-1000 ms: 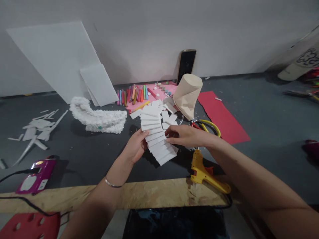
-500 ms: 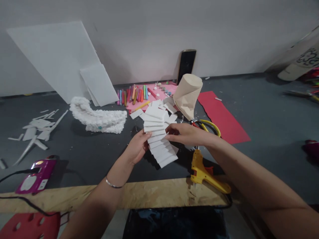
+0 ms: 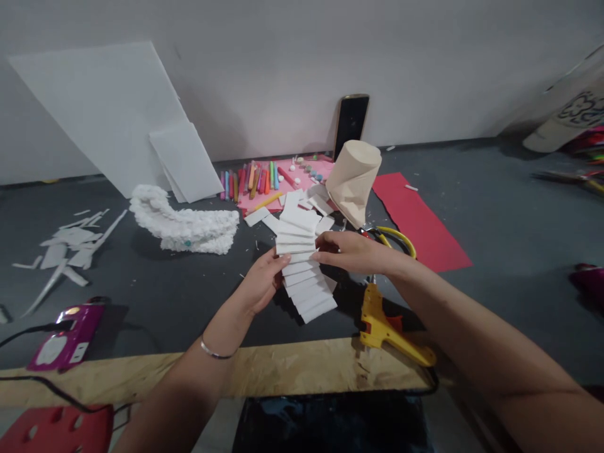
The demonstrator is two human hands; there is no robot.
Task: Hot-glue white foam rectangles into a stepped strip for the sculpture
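A chain of overlapping white foam strips [image 3: 304, 270] hangs fanned out between my two hands above the dark floor. My left hand [image 3: 262, 280] pinches its left edge at mid-height, fingers closed on the strips. My right hand [image 3: 352, 250] grips the right edge, thumb and fingers pressed on the same chain. Loose white foam pieces [image 3: 306, 204] lie just behind it. A yellow glue gun [image 3: 387, 324] rests right of the chain, below my right wrist.
A white fluffy swan-like shape [image 3: 182, 223] lies at left. Coloured sticks [image 3: 250, 176] sit on a pink sheet, with a beige paper roll [image 3: 353, 179], a phone [image 3: 352, 119], red paper [image 3: 418, 220], yellow-handled scissors [image 3: 396, 238], foam boards [image 3: 108, 107], scraps [image 3: 70, 242], a purple device [image 3: 66, 336], a wooden board [image 3: 283, 368].
The foam-strip chain has shifted slightly right and up between my hands; my left fingers slid higher along its edge. My right hand moved a little up.
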